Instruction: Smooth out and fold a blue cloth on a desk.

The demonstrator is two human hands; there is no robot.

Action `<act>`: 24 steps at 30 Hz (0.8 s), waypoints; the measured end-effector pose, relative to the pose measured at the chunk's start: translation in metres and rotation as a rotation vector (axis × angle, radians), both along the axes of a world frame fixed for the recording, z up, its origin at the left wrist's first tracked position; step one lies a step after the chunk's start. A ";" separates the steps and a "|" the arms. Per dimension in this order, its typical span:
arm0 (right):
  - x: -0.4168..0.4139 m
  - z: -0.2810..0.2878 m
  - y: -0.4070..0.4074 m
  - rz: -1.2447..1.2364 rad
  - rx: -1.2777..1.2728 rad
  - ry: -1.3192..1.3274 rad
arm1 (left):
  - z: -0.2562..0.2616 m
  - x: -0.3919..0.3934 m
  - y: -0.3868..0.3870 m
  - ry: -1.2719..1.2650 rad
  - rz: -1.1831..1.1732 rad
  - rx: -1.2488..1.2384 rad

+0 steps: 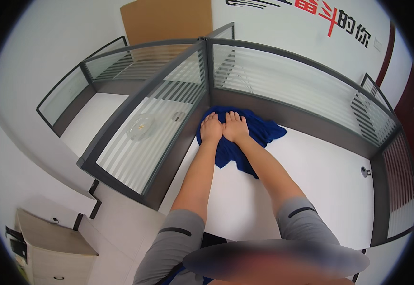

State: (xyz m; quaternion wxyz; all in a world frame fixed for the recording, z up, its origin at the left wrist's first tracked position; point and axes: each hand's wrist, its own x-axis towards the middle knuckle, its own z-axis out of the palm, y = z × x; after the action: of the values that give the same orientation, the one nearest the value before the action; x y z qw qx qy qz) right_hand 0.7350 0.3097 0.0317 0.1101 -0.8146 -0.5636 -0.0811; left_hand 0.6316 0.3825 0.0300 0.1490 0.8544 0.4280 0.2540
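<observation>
A dark blue cloth (264,128) lies spread and creased on the white desktop (314,178), in its far left corner against the cubicle partition. On the cloth's left part my left hand (211,127) rests palm down, fingers pointing to the corner. Just right of it, almost touching, my right hand (235,126) is also flat on the cloth. Both hands press from above, and neither is seen to grasp the fabric. Both arms reach straight forward over the desk.
Grey-framed partitions with striped glass (292,74) border the desk. A metal cable-hole fitting (365,172) sits at its right. Through the left glass show a clear round dish (141,127) and another grommet (179,116). A wooden cabinet (61,235) stands at lower left.
</observation>
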 end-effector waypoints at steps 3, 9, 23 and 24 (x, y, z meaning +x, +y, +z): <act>0.004 0.004 -0.004 -0.014 0.016 0.047 | 0.004 0.004 -0.008 0.026 0.011 0.022; -0.009 0.015 -0.017 -0.043 -0.042 0.107 | 0.009 -0.012 -0.028 0.107 0.049 0.057; -0.060 0.027 -0.080 -0.005 -0.139 0.132 | 0.010 -0.078 -0.105 0.211 0.100 0.057; -0.064 0.029 -0.086 0.001 -0.131 0.131 | 0.011 -0.083 -0.110 0.217 0.098 0.055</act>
State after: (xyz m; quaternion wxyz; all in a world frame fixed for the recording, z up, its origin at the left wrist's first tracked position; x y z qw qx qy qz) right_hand 0.6713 0.2242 0.0607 0.0932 -0.8234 -0.5597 0.0096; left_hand 0.5490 0.2726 0.0412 0.0656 0.8587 0.4758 0.1786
